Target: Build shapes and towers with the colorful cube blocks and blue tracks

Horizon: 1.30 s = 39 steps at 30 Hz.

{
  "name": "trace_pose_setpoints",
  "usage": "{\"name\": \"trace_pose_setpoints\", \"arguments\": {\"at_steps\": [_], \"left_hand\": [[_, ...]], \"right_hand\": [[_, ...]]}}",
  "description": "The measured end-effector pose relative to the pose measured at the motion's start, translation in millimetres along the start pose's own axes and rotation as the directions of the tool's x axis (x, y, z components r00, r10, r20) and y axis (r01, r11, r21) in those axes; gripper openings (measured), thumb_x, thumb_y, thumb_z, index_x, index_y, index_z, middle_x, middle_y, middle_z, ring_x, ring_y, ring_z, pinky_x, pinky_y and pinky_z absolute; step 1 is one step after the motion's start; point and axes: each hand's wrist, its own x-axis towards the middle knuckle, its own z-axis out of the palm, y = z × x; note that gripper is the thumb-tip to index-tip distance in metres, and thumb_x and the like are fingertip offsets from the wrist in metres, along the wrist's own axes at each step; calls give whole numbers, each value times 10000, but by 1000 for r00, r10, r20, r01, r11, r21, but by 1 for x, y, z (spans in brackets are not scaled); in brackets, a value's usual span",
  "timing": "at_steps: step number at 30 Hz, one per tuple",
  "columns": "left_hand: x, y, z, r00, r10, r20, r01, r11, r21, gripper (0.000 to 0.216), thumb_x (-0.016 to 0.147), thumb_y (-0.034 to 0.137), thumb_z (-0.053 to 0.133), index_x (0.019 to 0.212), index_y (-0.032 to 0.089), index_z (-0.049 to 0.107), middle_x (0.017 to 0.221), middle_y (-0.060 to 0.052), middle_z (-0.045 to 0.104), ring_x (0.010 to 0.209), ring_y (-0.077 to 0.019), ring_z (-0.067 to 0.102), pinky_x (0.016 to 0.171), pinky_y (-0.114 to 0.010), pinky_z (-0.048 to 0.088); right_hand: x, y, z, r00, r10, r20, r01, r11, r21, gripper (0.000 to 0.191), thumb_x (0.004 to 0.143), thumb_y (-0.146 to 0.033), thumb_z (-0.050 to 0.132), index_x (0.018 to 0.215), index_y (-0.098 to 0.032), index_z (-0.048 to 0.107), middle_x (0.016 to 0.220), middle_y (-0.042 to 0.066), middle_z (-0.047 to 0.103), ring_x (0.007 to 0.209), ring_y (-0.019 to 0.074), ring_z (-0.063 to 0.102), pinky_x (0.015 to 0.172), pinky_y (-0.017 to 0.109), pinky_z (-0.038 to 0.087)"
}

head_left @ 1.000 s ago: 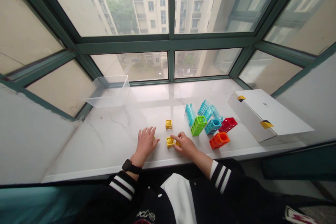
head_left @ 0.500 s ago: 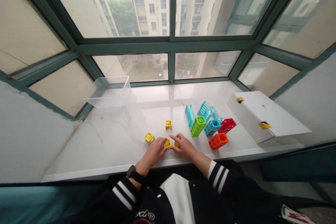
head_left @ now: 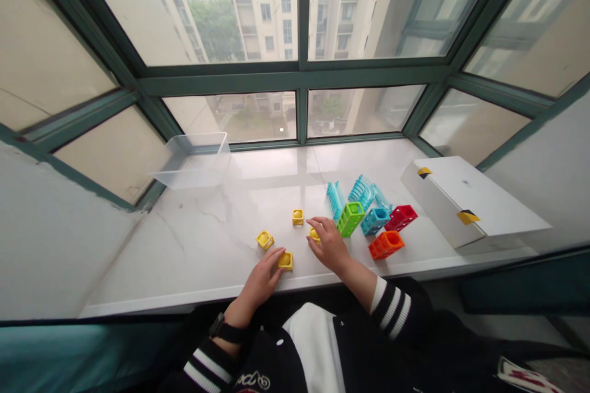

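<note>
Near the front edge of the sill, my left hand (head_left: 263,275) has its fingers closed on the left side of a yellow cube block (head_left: 286,261). To its right, my right hand (head_left: 332,247) grips another yellow cube block (head_left: 314,234) between thumb and fingers, which partly cover it. A third yellow block (head_left: 265,240) stands just beyond my left fingertips. Farther back, one more yellow block (head_left: 297,217) sits upright, left of my right fingertips. These blocks have open frames with something round and yellow inside.
Right of my hand stand a green block stack (head_left: 351,219), a blue stack (head_left: 375,221), a red stack (head_left: 401,217) and an orange stack (head_left: 386,245). Behind them lie clear blue track pieces (head_left: 362,191). A white box (head_left: 474,202) is far right, a transparent bin (head_left: 198,163) back left.
My hands have moved apart. The left one has shifted slightly left and nearer with its yellow block; the right has gone right and farther back with the other.
</note>
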Motion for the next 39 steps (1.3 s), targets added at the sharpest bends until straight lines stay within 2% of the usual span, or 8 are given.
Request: {"name": "trace_pose_setpoints", "arguments": {"at_steps": [5,10,14,18,24,31,35,39], "left_hand": [[6,7,-1,999,48,-26,-48,999,-6,530,964,302,652,1481,232,557,1523,-135,590,1423,-283,567,1215,-516,468],[6,16,-7,975,102,-199,-101,995,12,428,1006,333,612,1425,249,589,1421,-104,673,1357,-272,623,1182,-496,506],[9,26,-12,932,134,-336,-141,990,5,328,1009,299,604,1332,252,637,1306,-84,727,1252,-259,683,1120,-469,553],[12,34,-18,908,165,-385,-181,983,-5,277,1007,267,600,1277,244,659,1226,-78,747,1181,-248,704,1064,-455,578],[14,68,-31,906,192,-376,-217,976,-24,301,996,278,625,1294,249,643,1242,-88,726,1196,-258,683,1080,-470,557],[36,119,-38,969,247,28,-248,969,9,505,975,356,659,1450,254,519,1352,-128,666,1227,-287,649,1057,-461,555],[38,105,-46,979,203,-4,-199,966,167,351,988,341,605,1317,234,551,1199,-117,680,1084,-292,668,950,-471,582],[37,80,-68,982,3,-187,43,969,243,384,996,336,563,1369,261,511,1255,-103,617,1031,-259,679,839,-396,596]], "right_hand": [[-10,-9,-94,948,12,-317,-32,998,-60,248,972,-221,588,1201,-246,682,1152,107,656,1143,309,598,1072,517,484],[-49,41,-154,835,61,-547,-212,953,-217,85,968,-280,607,1017,-227,652,969,66,642,931,261,620,923,451,535],[-79,77,-147,892,299,-340,-407,858,-313,345,909,-412,672,1187,-208,677,1120,119,629,1031,304,644,941,467,546],[-86,82,-147,859,500,-108,-507,801,-318,390,891,-364,638,1257,-232,658,1168,116,671,1067,310,680,922,442,549],[-66,30,-159,894,380,236,-412,905,104,258,925,-381,654,1144,-251,612,1115,63,717,992,256,695,917,408,553],[-33,-29,-82,982,31,189,-124,855,504,264,907,-294,733,1118,-267,576,1257,83,689,1193,259,671,1047,428,545],[-27,-29,-59,989,36,142,-82,939,334,457,869,-229,750,1298,-268,598,1245,94,716,1159,276,691,1045,457,546],[-35,-9,-52,984,75,160,-108,973,205,510,838,-151,713,1327,-261,616,1252,92,716,1170,275,683,1056,448,534]]}}
